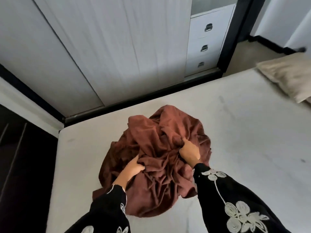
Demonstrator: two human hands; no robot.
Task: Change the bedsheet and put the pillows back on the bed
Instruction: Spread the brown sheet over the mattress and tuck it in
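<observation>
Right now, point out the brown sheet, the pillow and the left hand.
brown sheet (168, 128): head view, upper folds of heap.
pillow (289, 76): head view, top face.
left hand (133, 167): head view, back of hand.

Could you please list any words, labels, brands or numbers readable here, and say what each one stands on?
None: no readable text appears in this view.
The brown sheet, mattress, pillow, white drawers and wardrobe doors are plain; the black sleeves carry only pale floral embroidery, no lettering.

Pillow (289, 76) cut off by right edge.
</observation>
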